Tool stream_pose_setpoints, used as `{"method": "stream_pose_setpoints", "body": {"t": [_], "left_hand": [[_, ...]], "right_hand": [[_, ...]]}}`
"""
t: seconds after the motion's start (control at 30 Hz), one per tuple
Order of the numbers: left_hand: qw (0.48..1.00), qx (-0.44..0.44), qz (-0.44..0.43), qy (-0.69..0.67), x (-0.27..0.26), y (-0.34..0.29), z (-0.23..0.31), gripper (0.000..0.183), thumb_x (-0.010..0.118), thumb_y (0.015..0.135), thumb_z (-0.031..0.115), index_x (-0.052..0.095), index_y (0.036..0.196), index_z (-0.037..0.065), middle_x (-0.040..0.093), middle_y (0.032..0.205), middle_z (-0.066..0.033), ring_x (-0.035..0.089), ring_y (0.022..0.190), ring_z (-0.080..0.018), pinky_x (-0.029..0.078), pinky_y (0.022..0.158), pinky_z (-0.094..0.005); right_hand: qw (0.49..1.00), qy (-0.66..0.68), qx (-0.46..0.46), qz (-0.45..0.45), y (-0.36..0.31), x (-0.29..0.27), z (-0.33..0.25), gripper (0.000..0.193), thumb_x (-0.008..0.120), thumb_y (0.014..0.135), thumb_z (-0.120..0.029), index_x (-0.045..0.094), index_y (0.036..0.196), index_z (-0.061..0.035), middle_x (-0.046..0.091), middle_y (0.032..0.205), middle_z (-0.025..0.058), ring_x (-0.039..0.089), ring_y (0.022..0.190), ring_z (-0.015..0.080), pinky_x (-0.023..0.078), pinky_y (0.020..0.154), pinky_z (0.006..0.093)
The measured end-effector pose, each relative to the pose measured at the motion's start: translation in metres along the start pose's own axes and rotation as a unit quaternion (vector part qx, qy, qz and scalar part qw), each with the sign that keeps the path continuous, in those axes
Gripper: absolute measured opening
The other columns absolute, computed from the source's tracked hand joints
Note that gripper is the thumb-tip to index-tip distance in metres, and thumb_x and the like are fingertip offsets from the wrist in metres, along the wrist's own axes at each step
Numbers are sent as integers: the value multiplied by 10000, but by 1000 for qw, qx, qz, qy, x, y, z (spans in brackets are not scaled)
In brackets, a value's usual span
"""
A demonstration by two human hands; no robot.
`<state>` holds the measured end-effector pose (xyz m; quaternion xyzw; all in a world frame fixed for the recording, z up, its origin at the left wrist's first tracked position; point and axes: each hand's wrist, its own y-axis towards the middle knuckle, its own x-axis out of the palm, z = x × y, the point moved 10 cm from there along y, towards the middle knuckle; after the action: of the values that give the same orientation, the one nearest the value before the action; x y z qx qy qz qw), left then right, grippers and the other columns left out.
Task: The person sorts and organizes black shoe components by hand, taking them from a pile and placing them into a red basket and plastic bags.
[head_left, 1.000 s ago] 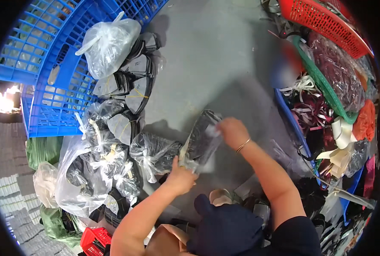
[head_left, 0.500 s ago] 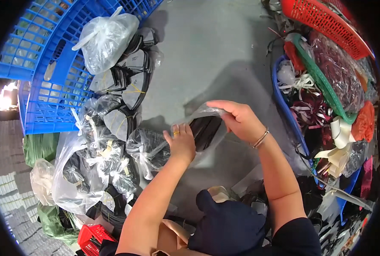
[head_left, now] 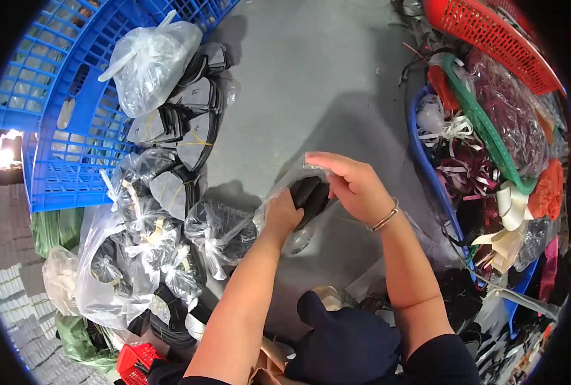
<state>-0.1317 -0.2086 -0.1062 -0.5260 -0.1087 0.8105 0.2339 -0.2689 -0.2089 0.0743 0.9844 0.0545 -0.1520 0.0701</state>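
Observation:
A clear plastic bag (head_left: 300,242) with its mouth turned up holds a bundle of dark, flat, curved pieces (head_left: 317,204). My right hand (head_left: 357,187) pinches the bag's rim on the right, its fingers stretched along the edge and its thumb bent inward. Inside the mouth, on the left, my left hand (head_left: 283,212) lies against the dark pieces with fingers curled round them; the fingertips are partly hidden. Just left of that hand rests a knotted clear bag (head_left: 220,230) of dark pieces.
On the left stand blue plastic crates (head_left: 80,154), stacks of banded grey-black pieces (head_left: 198,141) and a tied clear bag (head_left: 154,64). To the right, a blue basin (head_left: 426,163) holds ribbons and scraps, near a green basket rim (head_left: 487,122) and a red basket (head_left: 491,38).
My left hand has moved from the bag's left edge down into its mouth, onto the dark pieces. The right hand keeps the rim and has shifted slightly left.

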Motion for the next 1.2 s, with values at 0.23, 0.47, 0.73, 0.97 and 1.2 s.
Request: {"method": "stream_pose_setpoints", "body": {"t": [0.23, 0.47, 0.73, 0.97, 1.2], "left_hand": [[997, 46, 53, -37, -7, -7, -2, 465, 604, 649, 113, 481, 1084, 4, 576, 969, -224, 536, 926, -396, 427, 817, -452], [953, 100, -64, -280, -53, -36, 33, 337, 600, 726, 1, 508, 1050, -14, 620, 913, -129, 620, 797, -213, 483, 733, -295], [576, 9, 61, -815, -138, -55, -15, 307, 550, 774, 5, 469, 1064, 67, 536, 990, -57, 545, 950, -257, 451, 865, -449], [543, 50, 76, -835, -193, -79, -35, 259, 578, 777, 6, 498, 1022, 35, 558, 971, -61, 564, 936, -273, 468, 848, -470], [547, 79, 121, -825, -212, -108, -51, 254, 566, 782, -14, 518, 1021, 60, 565, 981, -55, 565, 960, -278, 458, 866, -478]], "right_hand": [[999, 0, -18, 51, -4, -8, 4, 448, 446, 758, 133, 549, 1135, -85, 563, 1168, 79, 544, 647, 99, 469, 574, 217], [998, -18, -19, 56, -3, -14, 0, 427, 477, 760, 119, 551, 1128, -83, 585, 1122, 78, 556, 627, 109, 470, 582, 212], [980, -144, -27, 135, -6, -11, -10, 361, 568, 713, 47, 575, 1052, -78, 587, 1062, 113, 583, 829, 288, 476, 680, 321], [928, -257, -157, 220, -15, 18, -90, 259, 602, 706, 10, 602, 957, -51, 551, 958, 109, 533, 816, 276, 441, 679, 324], [995, 78, 1, 64, -23, 81, -63, 184, 571, 806, -35, 599, 987, -42, 564, 910, 74, 564, 802, 156, 462, 714, 265]]}}
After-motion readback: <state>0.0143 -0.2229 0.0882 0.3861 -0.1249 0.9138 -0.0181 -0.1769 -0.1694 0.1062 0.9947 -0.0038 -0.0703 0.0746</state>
